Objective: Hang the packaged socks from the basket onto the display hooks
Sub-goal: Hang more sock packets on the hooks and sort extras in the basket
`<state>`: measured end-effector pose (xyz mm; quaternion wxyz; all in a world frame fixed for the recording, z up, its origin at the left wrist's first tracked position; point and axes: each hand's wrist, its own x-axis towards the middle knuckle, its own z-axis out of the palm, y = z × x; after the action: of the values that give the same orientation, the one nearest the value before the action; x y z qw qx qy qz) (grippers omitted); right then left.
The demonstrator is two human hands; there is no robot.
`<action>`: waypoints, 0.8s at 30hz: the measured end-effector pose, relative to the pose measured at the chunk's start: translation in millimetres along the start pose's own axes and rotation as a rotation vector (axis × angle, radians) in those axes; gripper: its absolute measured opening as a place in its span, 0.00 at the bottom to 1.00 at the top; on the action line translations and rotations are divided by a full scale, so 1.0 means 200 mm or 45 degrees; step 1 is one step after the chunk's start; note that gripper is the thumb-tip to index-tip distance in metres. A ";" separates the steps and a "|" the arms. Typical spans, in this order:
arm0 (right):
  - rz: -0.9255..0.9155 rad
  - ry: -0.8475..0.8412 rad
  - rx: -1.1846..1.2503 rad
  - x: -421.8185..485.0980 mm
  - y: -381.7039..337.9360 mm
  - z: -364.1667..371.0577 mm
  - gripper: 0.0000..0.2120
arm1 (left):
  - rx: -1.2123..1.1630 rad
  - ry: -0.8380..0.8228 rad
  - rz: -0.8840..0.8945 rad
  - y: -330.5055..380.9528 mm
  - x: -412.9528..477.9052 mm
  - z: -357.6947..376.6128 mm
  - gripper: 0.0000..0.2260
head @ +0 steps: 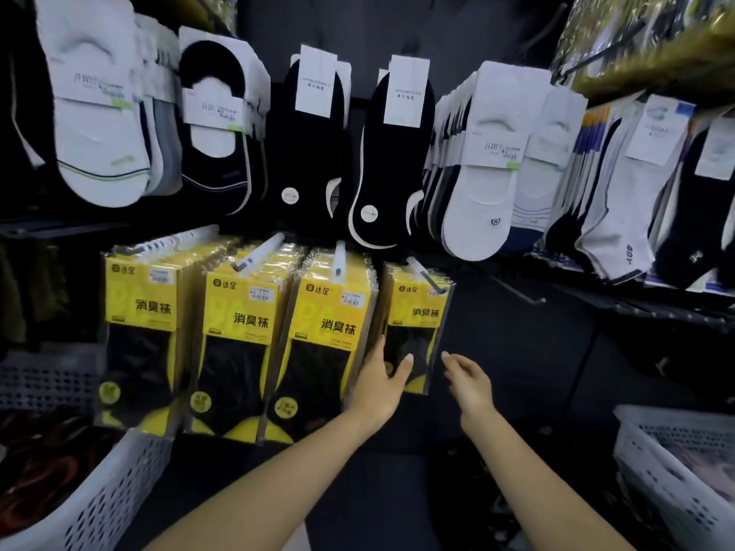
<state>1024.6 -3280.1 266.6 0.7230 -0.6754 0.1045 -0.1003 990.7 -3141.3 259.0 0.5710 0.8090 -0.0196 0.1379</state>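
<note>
Grips the rightmost yellow sock pack (417, 312) low on its left edge with the left hand (384, 379), thumb across the front, fingers hidden behind. Holds the right hand (469, 381) loose and empty just right of that pack's lower corner; cannot tell whether its fingertips touch the wrapper. Shows the pack hanging at the front of a short stack on the rightmost lower hook (427, 277), beside three fuller stacks (238, 312) to the left. Farther up, rows of white and black low-cut socks (481, 180). Near left, a white perforated basket (119, 483); near right, a second basket (676, 463).
</note>
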 end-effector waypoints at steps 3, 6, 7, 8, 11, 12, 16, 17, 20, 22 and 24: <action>-0.011 -0.159 -0.135 -0.20 0.09 -0.10 0.15 | 0.075 -0.094 0.009 -0.11 -0.21 -0.07 0.30; 0.041 -0.332 -0.272 -0.40 0.25 -0.18 0.14 | 0.094 -0.179 -0.045 -0.27 -0.47 -0.16 0.28; 0.083 -0.376 -0.333 -0.47 0.33 -0.20 0.14 | 0.107 -0.198 -0.086 -0.35 -0.56 -0.19 0.28; 0.142 -0.418 -0.396 -0.53 0.42 -0.23 0.14 | 0.115 -0.215 -0.145 -0.43 -0.65 -0.22 0.27; 0.338 -0.511 -0.536 -0.75 0.73 -0.29 0.14 | 0.116 -0.243 -0.349 -0.69 -0.95 -0.29 0.22; 0.398 -0.513 -0.569 -0.82 0.83 -0.31 0.14 | 0.132 -0.218 -0.404 -0.79 -1.05 -0.31 0.19; 0.541 -0.489 -0.757 -1.09 1.25 -0.38 0.06 | 0.232 -0.196 -0.666 -1.16 -1.44 -0.40 0.14; 0.634 -0.447 -0.705 -1.14 1.34 -0.41 0.07 | 0.253 -0.215 -0.719 -1.25 -1.52 -0.42 0.13; 0.874 -0.448 -0.708 -1.27 1.51 -0.47 0.06 | 0.305 -0.216 -0.894 -1.47 -1.73 -0.47 0.20; 0.910 -0.470 -0.810 -1.29 1.59 -0.48 0.11 | 0.254 -0.154 -0.955 -1.55 -1.83 -0.51 0.20; 0.889 -0.463 -0.858 -1.30 1.63 -0.46 0.09 | 0.152 -0.041 -1.026 -1.58 -1.88 -0.52 0.18</action>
<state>750.4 -3272.3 -61.1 0.4621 -0.8023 0.2227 0.3053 667.1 -2982.0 -90.7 0.5310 0.7858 0.2981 -0.1086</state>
